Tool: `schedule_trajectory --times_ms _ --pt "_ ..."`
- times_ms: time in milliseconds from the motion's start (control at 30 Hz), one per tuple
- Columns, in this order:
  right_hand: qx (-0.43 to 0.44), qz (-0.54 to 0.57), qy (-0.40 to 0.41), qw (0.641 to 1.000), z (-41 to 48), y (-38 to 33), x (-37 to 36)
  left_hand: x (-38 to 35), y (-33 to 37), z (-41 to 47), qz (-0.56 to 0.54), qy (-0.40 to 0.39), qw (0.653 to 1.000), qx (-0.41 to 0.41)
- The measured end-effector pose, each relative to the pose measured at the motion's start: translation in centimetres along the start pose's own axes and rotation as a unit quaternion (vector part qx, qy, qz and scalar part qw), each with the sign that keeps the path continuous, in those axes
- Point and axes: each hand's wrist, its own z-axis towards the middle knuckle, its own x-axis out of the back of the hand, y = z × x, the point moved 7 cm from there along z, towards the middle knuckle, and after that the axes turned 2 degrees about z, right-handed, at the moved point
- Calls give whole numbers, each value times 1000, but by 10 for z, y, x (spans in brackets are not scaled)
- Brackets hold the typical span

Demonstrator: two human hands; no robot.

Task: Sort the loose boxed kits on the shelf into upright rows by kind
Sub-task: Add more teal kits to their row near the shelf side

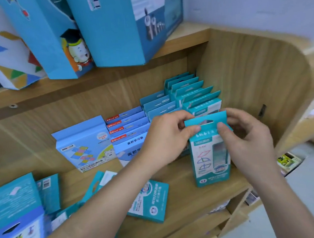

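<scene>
A teal boxed kit [210,158] stands upright at the front of the right-hand row of like teal kits [191,91] on the wooden shelf [187,197]. My left hand [165,137] pinches the left side of its hang tab, and my right hand [248,135] pinches the right side. To the left stands a second teal row [156,103], then a row of light blue kits [126,125] with red labels. One more teal kit [150,201] lies flat near the shelf's front edge, partly under my left forearm.
A light blue kit with a bear picture [84,144] stands further left. Loose blue boxes [14,207] crowd the front left. Large blue boxes and bags [110,26] fill the shelf above. The shelf's curved wooden side wall [253,83] closes the right end.
</scene>
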Motion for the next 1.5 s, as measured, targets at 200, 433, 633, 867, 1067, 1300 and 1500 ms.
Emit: schedule_trajectory --times_ms 200,433,633,867,1067,1300,1500 --pt "128 -181 21 975 -6 -9 17 -16 29 32 107 65 990 -63" --pt "141 -268 -73 950 -10 15 -4 -18 25 42 173 127 968 -129" --pt "88 -296 -155 939 -6 39 -26 -15 26 48 197 152 959 -136" --pt "86 -272 -146 947 -4 44 -26 -14 21 47 190 92 970 -123" --pt "136 -241 -93 956 -4 35 -16 19 23 13 120 79 982 -124" --pt "112 -180 -66 975 -12 37 -18 24 -62 -67 252 -338 904 63" --pt "87 -154 -12 984 -37 42 -22 6 -114 -103 392 -442 807 23"
